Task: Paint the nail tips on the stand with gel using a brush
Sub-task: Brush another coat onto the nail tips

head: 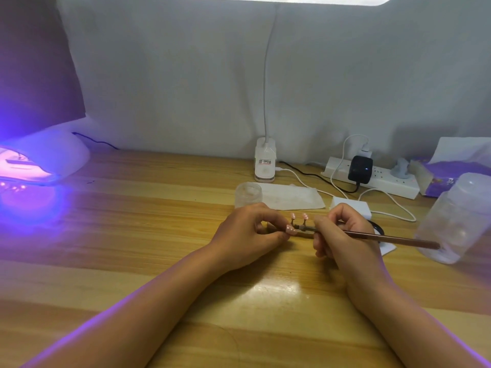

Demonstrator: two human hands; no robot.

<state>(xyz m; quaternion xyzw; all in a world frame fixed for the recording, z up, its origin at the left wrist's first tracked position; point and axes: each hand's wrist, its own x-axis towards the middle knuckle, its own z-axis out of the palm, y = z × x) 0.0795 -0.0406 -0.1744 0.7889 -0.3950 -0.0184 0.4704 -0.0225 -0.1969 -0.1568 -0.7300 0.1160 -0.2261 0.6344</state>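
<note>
A small dark stand (300, 226) carries pink nail tips with pale dots; two tips (299, 216) stand upright behind, and one tip (291, 230) sits lower at the front. My left hand (248, 235) pinches the stand's left end, fingers curled round it, next to the front tip. My right hand (338, 235) grips a thin brown brush (393, 239) like a pen. The brush's dark ferrule points left and its end reaches the front tip. The handle runs out to the right. The bristles are too small to make out.
A lit UV nail lamp (39, 160) glows purple at far left. Behind the hands lie a small clear jar (248, 193), a white wipe (292, 197), a clip lamp base (264, 162), a power strip (377, 179) with cables, and a large clear plastic jar (457, 219) at right.
</note>
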